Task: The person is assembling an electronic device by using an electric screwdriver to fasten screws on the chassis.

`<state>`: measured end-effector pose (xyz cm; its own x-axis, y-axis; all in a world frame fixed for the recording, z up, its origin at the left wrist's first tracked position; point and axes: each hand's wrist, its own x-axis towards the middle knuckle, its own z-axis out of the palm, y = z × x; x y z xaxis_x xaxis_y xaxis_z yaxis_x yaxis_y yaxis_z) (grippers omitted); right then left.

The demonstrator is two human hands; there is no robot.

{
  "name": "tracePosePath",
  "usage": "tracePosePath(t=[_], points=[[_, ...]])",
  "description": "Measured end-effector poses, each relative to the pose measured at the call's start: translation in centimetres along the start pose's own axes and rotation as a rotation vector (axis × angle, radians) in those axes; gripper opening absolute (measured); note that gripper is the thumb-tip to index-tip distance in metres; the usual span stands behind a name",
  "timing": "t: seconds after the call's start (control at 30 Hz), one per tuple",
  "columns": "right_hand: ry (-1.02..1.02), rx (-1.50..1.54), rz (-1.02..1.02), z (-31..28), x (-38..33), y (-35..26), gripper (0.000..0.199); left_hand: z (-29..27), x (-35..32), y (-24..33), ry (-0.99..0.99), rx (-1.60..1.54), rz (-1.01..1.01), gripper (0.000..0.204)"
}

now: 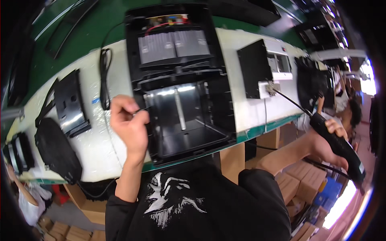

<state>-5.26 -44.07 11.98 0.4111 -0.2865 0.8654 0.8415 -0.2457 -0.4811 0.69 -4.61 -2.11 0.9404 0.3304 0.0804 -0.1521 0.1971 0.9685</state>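
Observation:
In front of me on the bench stands an open black appliance housing (161, 157) with a shiny, box-like inner cavity. Its upper section shows two silver-grey panels (175, 46) and a circuit board (169, 19) with red wires. At the housing's left edge is my left hand (130, 124), thumb and forefinger pinched around something small and dark that I cannot make out. Off to the right, my right hand (337, 128) wraps around a black electric screwdriver (331, 138). The long thin bit points left, its tip at the front of a white-and-black screw feeder (263, 89).
Left on the bench lie a coiled black cable (105, 76), a black plastic panel (70, 104) and a black rounded cover (56, 150). More black parts (315, 82) lie right of the feeder. Cardboard boxes (301, 180) are below. Other people work at both sides.

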Motion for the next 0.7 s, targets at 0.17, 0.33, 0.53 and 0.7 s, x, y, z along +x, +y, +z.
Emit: tracePosePath(t=[0.17, 0.33, 0.53, 0.7], points=[[0.367, -0.198, 0.037, -0.6, -1.0, 0.2, 0.082, 0.6, 0.0, 0.8, -0.008, 0.000, -0.041, 0.032], [0.331, -0.168, 0.066, -1.1, -1.7, 1.8, 0.085, 0.7, 0.0, 0.6, -0.001, 0.070, -0.030, 0.033], [0.233, -0.148, 0.184, -3.2, -1.3, 3.9, 0.086, 0.6, -0.1, 0.6, 0.005, 0.085, -0.035, 0.033], [0.270, -0.364, 0.380, 0.8, 2.7, 6.4, 0.074, 0.5, 0.0, 0.4, 0.000, 0.109, -0.013, 0.033]])
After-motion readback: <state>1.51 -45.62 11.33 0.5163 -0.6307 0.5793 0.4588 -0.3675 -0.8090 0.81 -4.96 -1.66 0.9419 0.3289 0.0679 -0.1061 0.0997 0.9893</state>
